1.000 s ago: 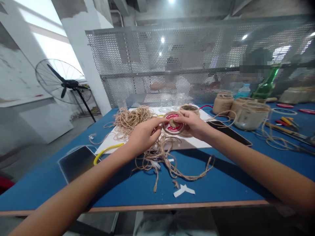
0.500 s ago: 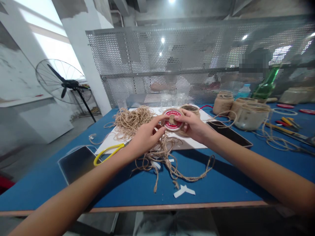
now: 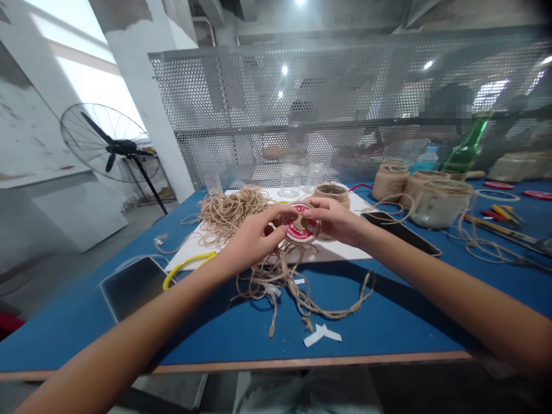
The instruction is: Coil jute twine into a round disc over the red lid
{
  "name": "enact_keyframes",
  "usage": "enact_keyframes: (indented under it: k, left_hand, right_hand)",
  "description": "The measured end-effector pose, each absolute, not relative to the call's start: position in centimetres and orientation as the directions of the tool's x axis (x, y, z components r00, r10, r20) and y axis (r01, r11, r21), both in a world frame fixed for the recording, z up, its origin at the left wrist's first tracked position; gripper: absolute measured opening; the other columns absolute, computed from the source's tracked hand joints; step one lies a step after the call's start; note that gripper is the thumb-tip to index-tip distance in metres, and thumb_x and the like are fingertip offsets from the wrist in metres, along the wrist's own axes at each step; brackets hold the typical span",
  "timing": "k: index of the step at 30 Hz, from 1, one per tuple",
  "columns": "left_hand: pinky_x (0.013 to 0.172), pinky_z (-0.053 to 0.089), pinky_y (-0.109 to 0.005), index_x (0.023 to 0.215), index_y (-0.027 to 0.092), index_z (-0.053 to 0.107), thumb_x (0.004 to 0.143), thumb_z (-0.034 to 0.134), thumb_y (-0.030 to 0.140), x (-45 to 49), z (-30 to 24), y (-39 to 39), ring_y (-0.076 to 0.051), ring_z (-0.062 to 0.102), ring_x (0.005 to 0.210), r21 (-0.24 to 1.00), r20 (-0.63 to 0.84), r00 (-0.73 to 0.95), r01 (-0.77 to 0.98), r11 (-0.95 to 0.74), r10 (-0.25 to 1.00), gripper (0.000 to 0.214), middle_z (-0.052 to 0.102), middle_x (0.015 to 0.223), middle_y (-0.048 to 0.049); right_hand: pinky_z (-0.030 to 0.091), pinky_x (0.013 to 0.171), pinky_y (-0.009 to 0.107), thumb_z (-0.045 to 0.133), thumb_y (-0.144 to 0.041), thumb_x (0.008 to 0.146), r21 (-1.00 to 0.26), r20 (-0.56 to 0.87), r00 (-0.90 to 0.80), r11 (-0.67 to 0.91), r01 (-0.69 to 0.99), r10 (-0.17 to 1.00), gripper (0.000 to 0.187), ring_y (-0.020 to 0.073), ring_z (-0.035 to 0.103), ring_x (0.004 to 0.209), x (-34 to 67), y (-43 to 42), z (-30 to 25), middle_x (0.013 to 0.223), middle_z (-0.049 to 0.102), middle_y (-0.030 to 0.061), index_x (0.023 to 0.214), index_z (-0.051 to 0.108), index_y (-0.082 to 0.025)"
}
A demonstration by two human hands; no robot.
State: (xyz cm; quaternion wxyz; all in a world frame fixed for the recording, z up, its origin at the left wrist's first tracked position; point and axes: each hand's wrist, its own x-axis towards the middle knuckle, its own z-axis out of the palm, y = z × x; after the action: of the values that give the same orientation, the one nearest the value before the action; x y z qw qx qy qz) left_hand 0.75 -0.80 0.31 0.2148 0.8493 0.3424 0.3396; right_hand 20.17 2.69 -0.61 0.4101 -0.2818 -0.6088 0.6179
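Both of my hands hold a roll of tape point(image 3: 302, 231) with a round red and white label, facing me above the table. My left hand point(image 3: 261, 233) has its index finger across the top left of the roll and its thumb at the lower left edge. The fingers of my right hand point(image 3: 338, 219) pinch the upper right rim. Just below lies a loose tangle of jute twine point(image 3: 287, 276). A larger heap of twine point(image 3: 235, 213) is to the left on a white sheet point(image 3: 345, 250). Yellow-handled scissors point(image 3: 185, 264) lie partly hidden behind my left forearm.
Behind the roll stands a twine-wrapped jar point(image 3: 334, 194), with clear glass jars point(image 3: 290, 179) farther back. Dark tablets lie left point(image 3: 133, 290) and right point(image 3: 401, 233). More wrapped jars point(image 3: 444, 204), a green bottle point(image 3: 468, 146) and pliers point(image 3: 506, 215) are at right. White paper strips point(image 3: 322, 334) lie near the front edge.
The roll has dropped slightly and its face has turned a little, showing more of the label. Both hands keep hold of it, the right one shifting slightly along the rim.
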Motion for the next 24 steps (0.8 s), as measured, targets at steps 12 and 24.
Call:
enact_keyframes:
  k: [12, 24]
  left_hand:
    - [0.053, 0.044, -0.020, 0.123, 0.025, 0.039, 0.084, 0.041, 0.023, 0.70, 0.59, -1.01, -0.007, 0.054, 0.050, 0.553, 0.456, 0.484, 0.504, -0.663, 0.747, 0.039, 0.062, 0.085, -0.0013]
    - [0.054, 0.036, -0.019, 0.123, 0.022, 0.041, 0.081, 0.040, 0.015, 0.45, 0.16, -0.67, -0.008, 0.046, 0.052, 0.280, 0.544, 0.508, 0.640, -0.716, 0.668, 0.043, 0.053, 0.062, 0.0039]
  right_hand:
    - [0.037, 0.049, 0.017, 0.067, -0.021, 0.068, -0.973, 0.213, -0.492, 0.136, -0.189, 0.844, 0.017, 0.0048, 0.049, 0.051, 20.08, 2.75, -0.52, 0.059, 0.052, -0.0031, 0.072, 0.053, -0.013]
    - [0.039, 0.050, 0.018, 0.066, -0.023, 0.067, -0.967, 0.242, -0.352, 0.197, -0.159, 0.904, 0.018, 0.0054, 0.048, 0.052, 19.83, 2.68, -0.83, 0.062, 0.054, -0.0022, 0.073, 0.053, -0.013]
